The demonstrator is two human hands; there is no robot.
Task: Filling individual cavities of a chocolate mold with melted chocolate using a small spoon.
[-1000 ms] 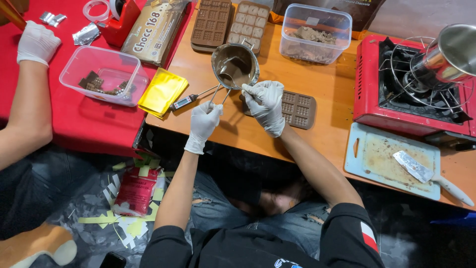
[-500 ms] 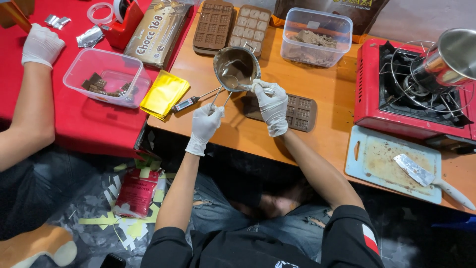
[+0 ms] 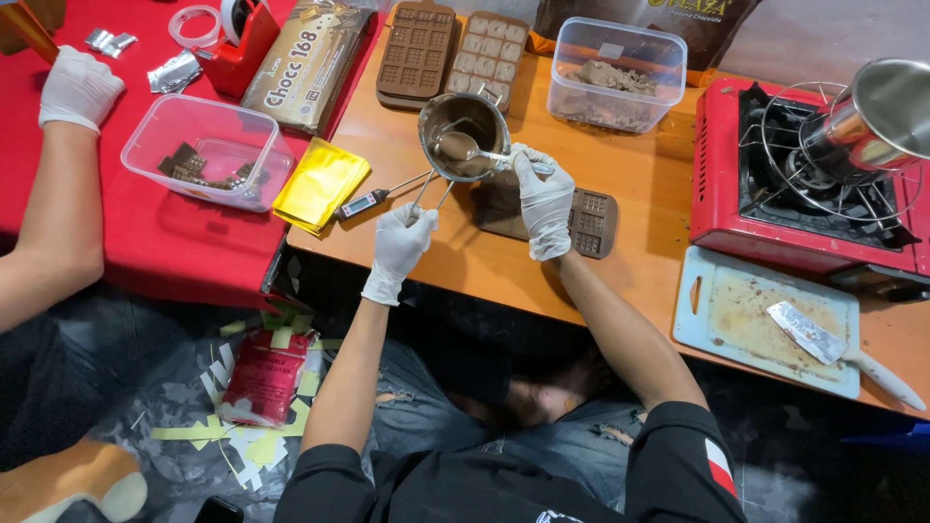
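**Small melting pot held over chocolate mould, spoon in pot**

The small round steel pot with brown melted chocolate [image 3: 463, 134] sits raised above the orange wooden counter [image 3: 639, 208], near the middle of the view. Its long wire handle runs toward 7 o'clock into the white-gloved left hand [image 3: 402, 242], whose grip is pressed together around the handle end. The white-gloved right hand [image 3: 542, 199], at 4 o'clock of the pot, pinches the handle of a metal spoon [image 3: 475, 150] whose bowl lies inside the pot.

Under the right hand lies a flat brown chocolate-bar mould [image 3: 591, 221]; the hand covers part of it. At 8 o'clock of the pot, a slim digital probe thermometer [image 3: 373, 199] rests on the counter, beside a shiny yellow foil sheet [image 3: 320, 184].

At 12 o'clock stand two further brown moulds [image 3: 418, 48], and at 1 o'clock a clear plastic tub with chocolate pieces [image 3: 610, 77]. At 3 o'clock stands a red portable gas stove [image 3: 727, 194] carrying a large steel pot [image 3: 886, 107]. Below the stove lies a pale blue cutting board [image 3: 746, 310] with a broad-bladed knife [image 3: 823, 344].

At 9 o'clock, on a red cloth [image 3: 116, 232], stands a clear plastic box [image 3: 208, 150]; another person's gloved hand [image 3: 77, 89] rests beyond it.
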